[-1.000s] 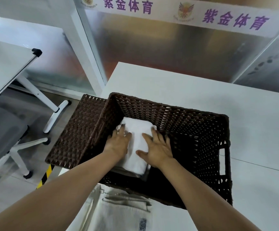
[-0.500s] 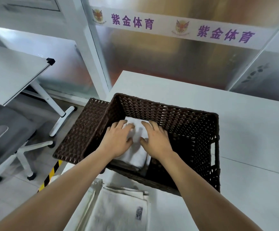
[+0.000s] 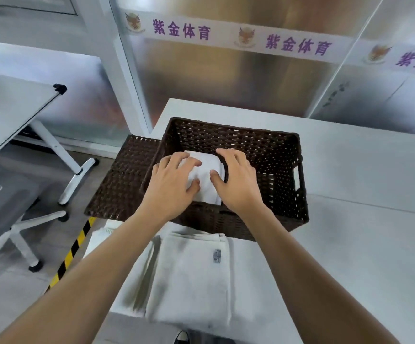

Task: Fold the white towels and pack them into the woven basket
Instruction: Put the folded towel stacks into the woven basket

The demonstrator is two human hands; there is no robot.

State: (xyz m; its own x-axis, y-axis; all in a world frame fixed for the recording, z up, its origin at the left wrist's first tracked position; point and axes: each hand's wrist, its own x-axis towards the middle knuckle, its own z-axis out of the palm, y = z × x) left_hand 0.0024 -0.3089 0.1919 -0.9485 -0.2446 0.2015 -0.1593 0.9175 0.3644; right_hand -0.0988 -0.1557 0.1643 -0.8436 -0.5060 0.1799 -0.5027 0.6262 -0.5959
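Observation:
A dark brown woven basket (image 3: 298, 175) stands on the white table (image 3: 365, 249). Inside it, at the left, lies a folded white towel (image 3: 207, 171). My left hand (image 3: 171, 186) lies flat over the towel's left side and my right hand (image 3: 238, 181) over its right side. The fingers of both hands are spread, and both thumbs touch the cloth. Much of the towel is hidden under my hands. In front of the basket, at the table's near edge, lies a stack of off-white towels (image 3: 191, 276) with a small label on top.
The basket's woven lid (image 3: 124, 180) hangs open to the left, past the table's edge. A grey office chair (image 3: 0, 194) and another white desk (image 3: 8, 108) stand at the left. Yellow-black tape (image 3: 72, 252) marks the floor. A metal partition wall is behind the table.
My hands have drawn back toward me and risen nearer the basket's rim, still over the towel. The camera has tilted down, so more of the towel stack shows.

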